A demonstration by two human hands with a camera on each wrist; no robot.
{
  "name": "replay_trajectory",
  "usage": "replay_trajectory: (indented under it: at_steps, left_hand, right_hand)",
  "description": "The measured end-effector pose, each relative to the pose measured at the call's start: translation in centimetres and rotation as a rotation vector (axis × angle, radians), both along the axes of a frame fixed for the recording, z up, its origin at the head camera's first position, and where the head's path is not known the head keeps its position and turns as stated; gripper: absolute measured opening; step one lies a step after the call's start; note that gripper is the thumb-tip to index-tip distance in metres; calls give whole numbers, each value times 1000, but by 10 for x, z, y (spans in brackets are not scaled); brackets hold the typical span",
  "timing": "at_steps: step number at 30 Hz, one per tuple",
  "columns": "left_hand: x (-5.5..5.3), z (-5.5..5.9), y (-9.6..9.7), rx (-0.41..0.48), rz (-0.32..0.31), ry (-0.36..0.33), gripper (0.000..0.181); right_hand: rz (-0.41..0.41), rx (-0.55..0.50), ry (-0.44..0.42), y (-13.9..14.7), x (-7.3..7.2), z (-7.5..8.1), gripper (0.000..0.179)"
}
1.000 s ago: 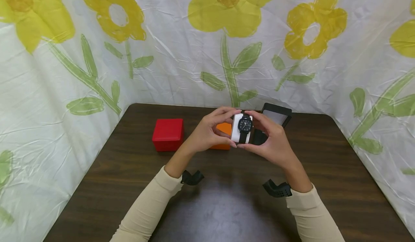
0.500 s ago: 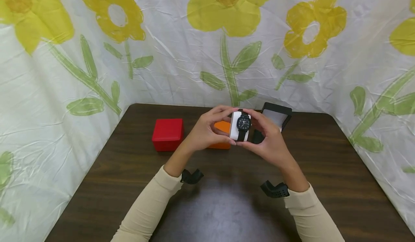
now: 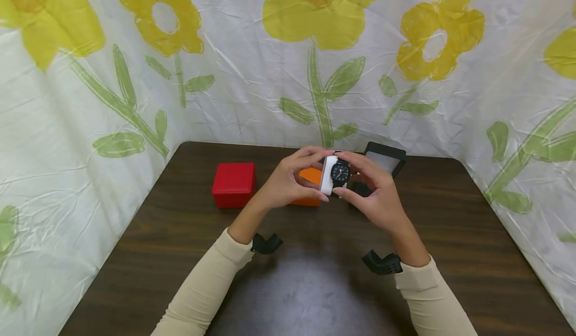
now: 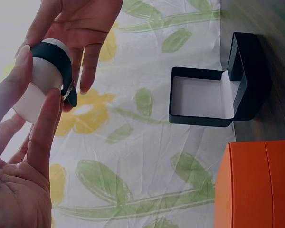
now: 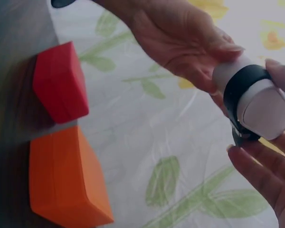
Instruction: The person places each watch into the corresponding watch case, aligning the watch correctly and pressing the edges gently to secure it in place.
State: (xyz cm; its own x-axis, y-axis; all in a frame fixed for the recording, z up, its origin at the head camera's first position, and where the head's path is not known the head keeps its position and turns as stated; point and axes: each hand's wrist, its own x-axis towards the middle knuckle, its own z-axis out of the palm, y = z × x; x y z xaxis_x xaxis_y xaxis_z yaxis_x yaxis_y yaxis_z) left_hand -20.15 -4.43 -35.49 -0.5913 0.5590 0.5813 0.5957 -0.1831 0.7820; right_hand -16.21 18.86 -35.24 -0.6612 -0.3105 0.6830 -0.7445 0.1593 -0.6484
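Observation:
A black wristwatch (image 3: 340,173) with a dark square-round dial is wrapped about a white watch cushion (image 3: 328,176), held up over the table. My left hand (image 3: 288,181) grips the cushion's left part, fingers above and thumb below. From the other side my right hand (image 3: 380,193) pinches the watch, index finger at the top of the strap and thumb at its lower end. In the left wrist view the buckle side of the strap (image 4: 61,61) hangs away from the cushion's underside. The right wrist view shows the cushion's round end (image 5: 268,111) beyond the black band.
Behind the hands stands an orange box (image 3: 310,175), partly hidden. To its left is a red box (image 3: 234,183). A black box (image 4: 199,97) with a pale lining lies open at the back right. A flowered white cloth (image 3: 252,101) rises behind the table (image 3: 288,286).
The watch has turned and shifted right on the cushion, so more white shows at its left. My right thumb has moved up onto the lower strap. The left hand has hardly moved.

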Motion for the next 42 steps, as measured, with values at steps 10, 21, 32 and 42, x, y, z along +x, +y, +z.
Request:
replay_trajectory:
  at_steps: [10,21,32,42]
  left_hand:
    - [2,-1,0,-28,29,-7,82]
    - [1,-1,3,-11,12,-8,82]
    - [1,0,5,10,27,13,79]
    - [1,-1,4,-4,11,-6,81]
  right_hand:
    - [27,-39,-38,-2,1,-1,63]
    - [58,-52,-18,0,2,3,66]
    - [-9,73,-121,-5,16,22,91]
    - [-3,119,-91,-2,17,25,86]
